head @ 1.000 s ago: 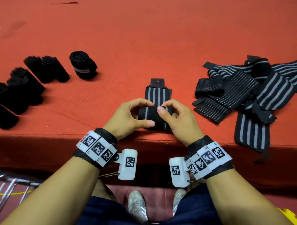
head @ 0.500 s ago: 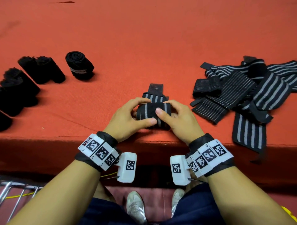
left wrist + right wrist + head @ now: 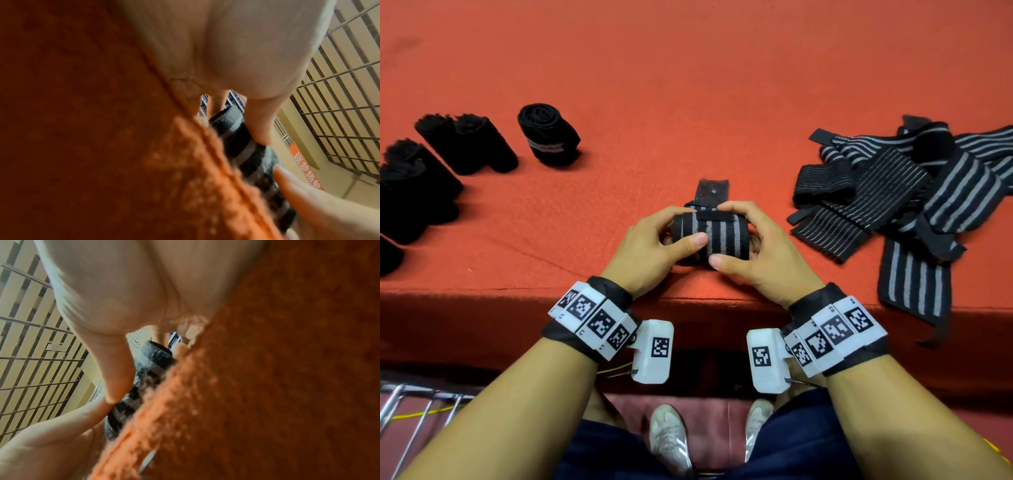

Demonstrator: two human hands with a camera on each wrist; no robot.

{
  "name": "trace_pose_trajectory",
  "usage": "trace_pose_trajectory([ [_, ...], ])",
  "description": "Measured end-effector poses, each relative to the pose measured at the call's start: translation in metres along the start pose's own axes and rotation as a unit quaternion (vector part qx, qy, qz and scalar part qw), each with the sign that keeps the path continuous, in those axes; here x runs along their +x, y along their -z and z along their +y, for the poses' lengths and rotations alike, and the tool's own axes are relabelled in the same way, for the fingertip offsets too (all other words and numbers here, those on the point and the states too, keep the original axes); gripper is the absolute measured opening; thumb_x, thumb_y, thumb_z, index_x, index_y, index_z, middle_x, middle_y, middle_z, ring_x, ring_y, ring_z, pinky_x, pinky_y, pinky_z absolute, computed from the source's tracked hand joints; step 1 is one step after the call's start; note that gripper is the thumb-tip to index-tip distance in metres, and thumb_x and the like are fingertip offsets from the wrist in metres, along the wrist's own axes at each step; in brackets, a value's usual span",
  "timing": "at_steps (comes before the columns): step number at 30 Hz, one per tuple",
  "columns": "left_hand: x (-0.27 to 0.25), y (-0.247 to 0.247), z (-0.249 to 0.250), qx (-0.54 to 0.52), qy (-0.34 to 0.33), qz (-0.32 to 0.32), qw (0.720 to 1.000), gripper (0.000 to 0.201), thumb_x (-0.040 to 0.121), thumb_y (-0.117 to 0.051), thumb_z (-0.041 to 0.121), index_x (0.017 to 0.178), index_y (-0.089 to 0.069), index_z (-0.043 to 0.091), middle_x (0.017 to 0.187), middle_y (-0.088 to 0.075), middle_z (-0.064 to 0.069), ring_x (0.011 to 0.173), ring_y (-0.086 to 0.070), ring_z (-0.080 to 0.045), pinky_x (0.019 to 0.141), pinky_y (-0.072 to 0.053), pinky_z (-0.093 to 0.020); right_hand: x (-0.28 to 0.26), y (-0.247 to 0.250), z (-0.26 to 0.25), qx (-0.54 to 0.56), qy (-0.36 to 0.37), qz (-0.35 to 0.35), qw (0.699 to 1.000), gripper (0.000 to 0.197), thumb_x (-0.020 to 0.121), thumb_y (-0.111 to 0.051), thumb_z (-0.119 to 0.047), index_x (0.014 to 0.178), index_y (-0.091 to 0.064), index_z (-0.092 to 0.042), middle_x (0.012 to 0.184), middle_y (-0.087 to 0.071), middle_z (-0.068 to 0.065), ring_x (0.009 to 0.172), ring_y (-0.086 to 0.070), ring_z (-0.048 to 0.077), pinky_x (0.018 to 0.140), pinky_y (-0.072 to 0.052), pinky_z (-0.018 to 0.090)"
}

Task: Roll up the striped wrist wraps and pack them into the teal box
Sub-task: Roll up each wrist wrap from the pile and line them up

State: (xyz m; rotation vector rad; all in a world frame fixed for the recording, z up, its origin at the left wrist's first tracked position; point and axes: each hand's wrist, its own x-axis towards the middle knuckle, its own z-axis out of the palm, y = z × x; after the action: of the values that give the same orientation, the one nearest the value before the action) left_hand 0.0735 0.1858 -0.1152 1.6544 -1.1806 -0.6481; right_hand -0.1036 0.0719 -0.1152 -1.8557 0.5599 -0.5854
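Red-orange carpet-like cloth (image 3: 688, 85) over the table, draped down its near edge. Plain black rolls (image 3: 465, 144) in a loose row at 9 to 10 o'clock, lying on their sides, some touching. White sneakers (image 3: 669, 438) on the floor at 6 o'clock, dark blue shorts (image 3: 791, 445) above them. Metal rack bars (image 3: 414, 411) with a yellow cord at 7 o'clock. Beyond the table edge, barred grille (image 3: 339, 113) on a pale wall, orange sign with white characters (image 3: 304, 167) below it
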Motion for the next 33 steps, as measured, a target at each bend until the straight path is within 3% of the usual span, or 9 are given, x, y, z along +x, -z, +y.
trace_pose_trajectory([
  [3, 0.0, -0.002, -0.001, -0.015, 0.009, 0.0, 1.0, 0.039, 0.079, -0.065, 0.061, 0.109, -0.067, 0.036, 0.093, -0.072, 0.016, 0.083, -0.067, -0.004, 0.071, -0.047, -0.028, -0.003, -0.003, 0.001, -0.042, 0.003, 0.003, 0.999, 0.071, 0.065, -0.082, -0.044, 0.128, -0.05, -0.041, 0.126, -0.056, -0.003, 0.117, -0.059, 0.013, 0.103, -0.049, 0.044],
  [6, -0.002, -0.004, -0.001, -0.017, 0.004, 0.003, 1.0, 0.035, 0.083, -0.061, 0.061, 0.107, -0.067, 0.036, 0.091, -0.071, 0.017, 0.08, -0.065, -0.002, 0.073, -0.048, -0.027, -0.007, -0.01, -0.006, -0.07, -0.003, 0.045, 0.997, 0.071, 0.066, -0.075, -0.055, 0.13, -0.05, -0.035, 0.126, -0.04, -0.005, 0.119, -0.048, 0.0, 0.106, -0.042, 0.026],
  [11, -0.008, -0.006, 0.005, 0.023, -0.018, -0.005, 1.0, 0.02, 0.093, -0.055, 0.052, 0.108, -0.062, 0.042, 0.099, -0.07, 0.026, 0.093, -0.064, 0.008, 0.08, -0.045, -0.01, -0.007, -0.017, -0.008, -0.047, -0.03, 0.063, 0.996, 0.075, 0.071, -0.057, -0.073, 0.131, -0.044, -0.031, 0.128, -0.037, -0.005, 0.129, -0.046, 0.022, 0.112, -0.039, 0.044],
  [17, -0.007, -0.002, 0.005, -0.027, -0.026, -0.029, 0.999, 0.04, 0.09, -0.057, 0.053, 0.119, -0.065, 0.027, 0.109, -0.072, 0.012, 0.103, -0.067, -0.007, 0.094, -0.052, -0.029, -0.004, -0.015, -0.006, -0.04, -0.037, 0.023, 0.998, 0.097, 0.072, -0.054, -0.077, 0.149, -0.016, -0.03, 0.148, -0.033, -0.002, 0.142, -0.034, 0.019, 0.118, -0.032, 0.046],
  [21, -0.007, -0.003, 0.005, -0.045, -0.034, -0.023, 0.998, 0.036, 0.09, -0.06, 0.046, 0.121, -0.06, 0.029, 0.107, -0.071, 0.017, 0.099, -0.067, -0.003, 0.088, -0.05, -0.021, -0.006, -0.021, -0.009, -0.042, -0.034, 0.064, 0.996, 0.106, 0.073, -0.048, -0.078, 0.154, -0.007, -0.024, 0.149, -0.03, -0.002, 0.143, -0.031, 0.02, 0.119, -0.029, 0.047],
  [24, -0.009, -0.004, 0.003, -0.049, -0.047, -0.018, 0.998, 0.043, 0.087, -0.065, 0.045, 0.125, -0.059, 0.026, 0.11, -0.072, 0.013, 0.102, -0.067, -0.005, 0.092, -0.052, -0.024, -0.004, -0.023, -0.008, -0.031, -0.032, 0.1, 0.994, 0.108, 0.073, -0.043, -0.083, 0.155, -0.009, -0.021, 0.148, -0.031, -0.001, 0.143, -0.031, 0.019, 0.12, -0.026, 0.045],
  [27, -0.013, -0.007, 0.002, 0.014, -0.066, -0.021, 0.997, 0.055, 0.083, -0.065, 0.052, 0.134, -0.051, 0.038, 0.12, -0.065, 0.027, 0.114, -0.061, 0.005, 0.101, -0.045, -0.018, -0.003, -0.023, -0.01, -0.008, -0.04, 0.122, 0.992, 0.118, 0.065, -0.035, -0.098, 0.153, -0.015, -0.023, 0.148, -0.033, 0.001, 0.141, -0.033, 0.015, 0.12, -0.026, 0.04],
  [29, -0.013, -0.009, 0.003, 0.062, -0.071, -0.019, 0.995, 0.064, 0.082, -0.06, 0.06, 0.14, -0.041, 0.043, 0.124, -0.053, 0.04, 0.116, -0.052, 0.018, 0.102, -0.037, -0.008, -0.002, -0.024, -0.012, 0.001, -0.046, 0.132, 0.99, 0.108, 0.07, -0.036, -0.09, 0.152, -0.017, -0.023, 0.149, -0.032, 0.002, 0.142, -0.031, 0.014, 0.121, -0.026, 0.041],
  [33, -0.014, -0.011, 0.004, 0.112, -0.034, -0.033, 0.993, 0.089, 0.083, -0.055, 0.064, 0.157, -0.026, 0.025, 0.135, -0.05, 0.018, 0.126, -0.05, 0.001, 0.103, -0.032, -0.01, 0.0, -0.027, -0.011, -0.001, -0.054, 0.155, 0.987, 0.099, 0.074, -0.034, -0.08, 0.153, -0.018, -0.022, 0.148, -0.03, 0.002, 0.143, -0.029, 0.014, 0.121, -0.025, 0.044],
])
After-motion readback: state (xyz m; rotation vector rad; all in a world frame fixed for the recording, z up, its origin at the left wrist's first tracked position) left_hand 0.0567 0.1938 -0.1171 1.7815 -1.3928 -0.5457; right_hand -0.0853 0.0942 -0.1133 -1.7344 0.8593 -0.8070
